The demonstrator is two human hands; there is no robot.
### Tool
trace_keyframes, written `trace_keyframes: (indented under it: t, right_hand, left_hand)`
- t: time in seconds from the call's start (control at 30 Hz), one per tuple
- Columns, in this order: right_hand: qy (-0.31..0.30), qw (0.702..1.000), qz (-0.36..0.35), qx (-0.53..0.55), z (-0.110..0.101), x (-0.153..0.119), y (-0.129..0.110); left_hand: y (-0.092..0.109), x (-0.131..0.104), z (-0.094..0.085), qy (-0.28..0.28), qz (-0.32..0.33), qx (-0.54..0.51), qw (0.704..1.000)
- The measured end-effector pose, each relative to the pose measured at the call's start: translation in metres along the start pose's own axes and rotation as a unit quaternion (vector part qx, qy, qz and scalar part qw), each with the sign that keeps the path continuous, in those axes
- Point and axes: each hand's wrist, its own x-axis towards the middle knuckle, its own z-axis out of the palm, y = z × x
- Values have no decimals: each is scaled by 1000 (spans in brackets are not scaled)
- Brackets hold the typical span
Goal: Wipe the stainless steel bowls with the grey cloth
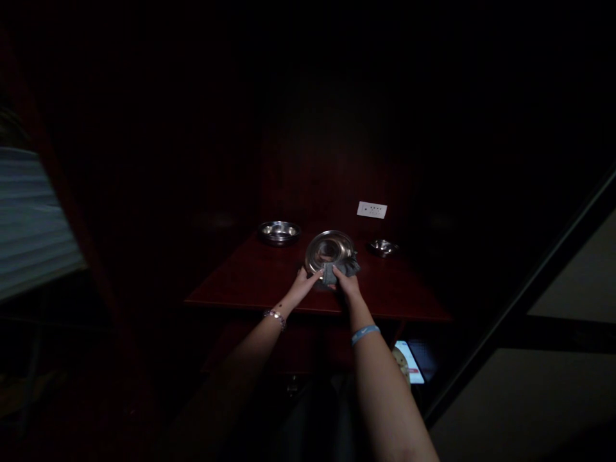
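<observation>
Head cam: both hands (pixel 326 282) gripping round shiny metal bowl (pixel 330 249), R w/ crumpled grey cloth (pixel 341 269).

Dark red tabletop (pixel 231 282), silver bowls (pixel 280 232), grey cloth (pixel 342 271), light blue wristband (pixel 365 333)

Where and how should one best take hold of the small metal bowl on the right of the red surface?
The small metal bowl is probably best pinched at its near rim, coming from the front and above, thumb inside and fingers outside: it stands upright, open side up, with its wall exposed. The right hand should first release the grey cloth.
</observation>
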Motion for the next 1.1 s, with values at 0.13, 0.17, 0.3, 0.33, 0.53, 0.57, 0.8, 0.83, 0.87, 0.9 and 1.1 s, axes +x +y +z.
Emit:
trace_keyframes:
  t: [0.13,0.17,0.3,0.33,0.53,0.57,0.8,0.83,0.87,0.9,1.1]
  right_hand:
    - [-11,1000,15,-6,4,-4,-2]
    - [-14,1000,19,-8,4,-4,-2]
    - [-31,999,27,-5,6,-3,0]
    - [-34,999,29,-7,6,-2,1]
    - [-17,999,18,-28,3,2,3]
    - [-7,999,16,-28,1,2,2]
    - [44,997,-40,-44,-11,1,-7]
    - [54,996,-57,-45,-13,1,-7]
    - [65,994,-74,-45,-15,2,-7]
    - [76,992,-89,-44,-17,3,-7]
    - [108,986,-108,-61,-24,9,-5]
  left_hand:
    - [-2,1,3,-23,9,-19,1000]
    - [-4,1,3,-27,11,-19,999]
    - [-14,6,3,-21,15,-13,1000]
    - [-17,7,2,-17,16,-13,1000]
    - [-20,9,1,-8,0,-8,1000]
    - [-19,8,1,-10,1,-7,1000]
    - [-8,4,2,-2,-2,-20,1000]
    - [-7,3,3,1,-2,-23,1000]
    - [-6,4,3,4,-1,-26,1000]
    - [-5,4,3,7,-1,-28,1000]
    - [-7,6,3,11,-4,-25,1000]
